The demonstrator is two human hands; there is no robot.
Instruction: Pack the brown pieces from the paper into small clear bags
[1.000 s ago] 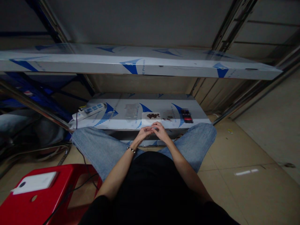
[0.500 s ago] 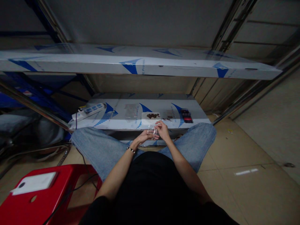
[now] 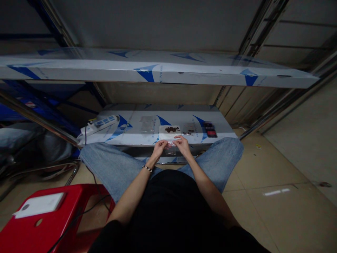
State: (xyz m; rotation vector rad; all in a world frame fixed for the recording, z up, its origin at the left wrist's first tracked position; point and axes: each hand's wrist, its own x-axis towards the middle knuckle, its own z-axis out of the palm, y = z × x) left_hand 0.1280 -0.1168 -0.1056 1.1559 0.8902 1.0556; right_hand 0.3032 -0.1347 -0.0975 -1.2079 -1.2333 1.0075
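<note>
Head view: a small clear bag (image 3: 171, 151) is held up between the two hands, over the gap between the knees and just in front of the lower shelf (image 3: 126, 138). The left hand (image 3: 158, 148) has thumb and fingers together, pinched on the bag's upper left part; the right hand (image 3: 182, 143) pinches the upper right part in the same way. The picture is dim and the film see-through, so whether the bag's mouth is parted cannot be told.

It should handle as something very light and limp, thin and rather slick, unlikely to break but easy to crease or stretch. The upper corners look the best places to take hold, with a thumb and fingertip at each, leaving the middle of that edge free.

The held edge runs across from hand to hand and faces the shelf; the body hangs down toward the wearer's lap. Its long axis seems to follow that hang, roughly in line with the wearer's body.

Beyond the fingertips, on the shelf, lies a white sheet (image 3: 163, 135) bearing small brown pieces (image 3: 172, 130). Another clear packet (image 3: 188, 130) lies just to its right.
</note>
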